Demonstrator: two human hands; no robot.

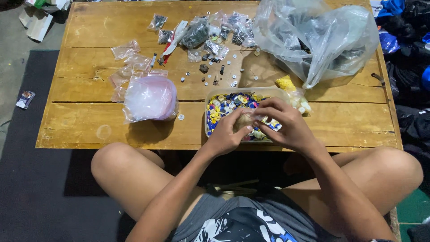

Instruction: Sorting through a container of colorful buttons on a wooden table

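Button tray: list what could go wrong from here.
The tray sits near the table front edge; both hands, left hand and right hand, press at it, so it might tip off. Loose buttons beyond it could roll away. The big bag could slump onto the tray.

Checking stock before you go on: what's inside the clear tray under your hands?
The clear tray holds blue, yellow and white buttons; the left hand and right hand cover its near half.
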